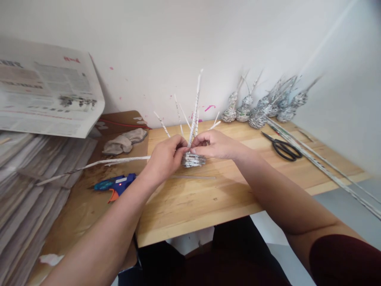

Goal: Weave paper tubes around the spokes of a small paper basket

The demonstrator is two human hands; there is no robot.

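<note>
A small round basket woven from rolled newspaper (pixel 194 160) stands on the wooden table, its upright paper sticks (pixel 196 104) fanning up and outward. My left hand (pixel 170 154) pinches at the left side of its rim. A long rolled-paper strand (pixel 119 160) runs out leftward from behind that hand. From the right, my right hand (pixel 216 143) closes thumb and fingers on the rim near the base of the tallest stick. The fingertips of both hands almost meet, and they hide part of the weave.
A blue glue gun (pixel 119 183) lies left on brown board, with gloves (pixel 126 142) behind it. Stacked newspapers (pixel 26 198) fill the far left. Black scissors (pixel 284 149), loose paper rods (pixel 321 169) and several woven gourd shapes (pixel 257 113) are at right. A thin clear stick (pixel 199 177) lies in front.
</note>
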